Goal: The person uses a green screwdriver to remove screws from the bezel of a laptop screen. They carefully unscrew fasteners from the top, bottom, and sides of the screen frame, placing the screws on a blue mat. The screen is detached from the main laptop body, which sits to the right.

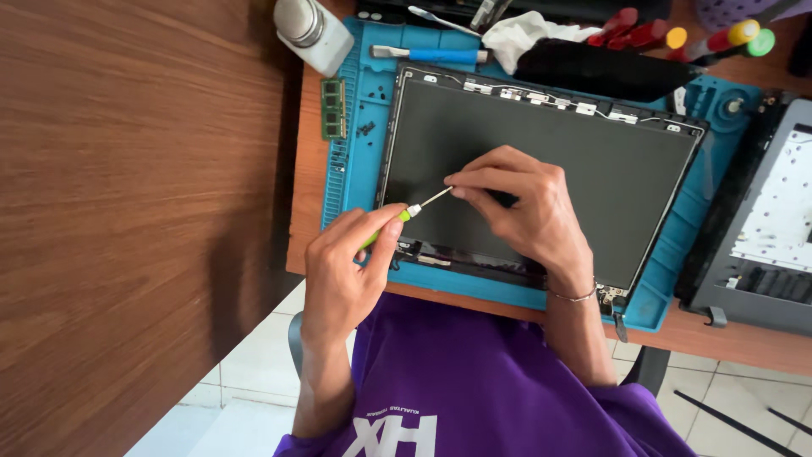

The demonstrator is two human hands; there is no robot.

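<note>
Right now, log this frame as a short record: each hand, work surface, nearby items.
left hand: grips the green handle of a small screwdriver
right hand: pinches the screwdriver's metal tip
under hands: dark laptop screen panel, bezel off
surface: blue repair mat on a wooden desk
nearby: memory stick, white bottle, more screwdrivers, laptop base

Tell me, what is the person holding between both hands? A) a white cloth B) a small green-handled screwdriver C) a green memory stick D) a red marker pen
B: the left hand grips the green handle of the small green-handled screwdriver, and the right hand's fingers pinch its thin metal tip, above the dark flat laptop screen panel on the blue rubber work mat.
</note>
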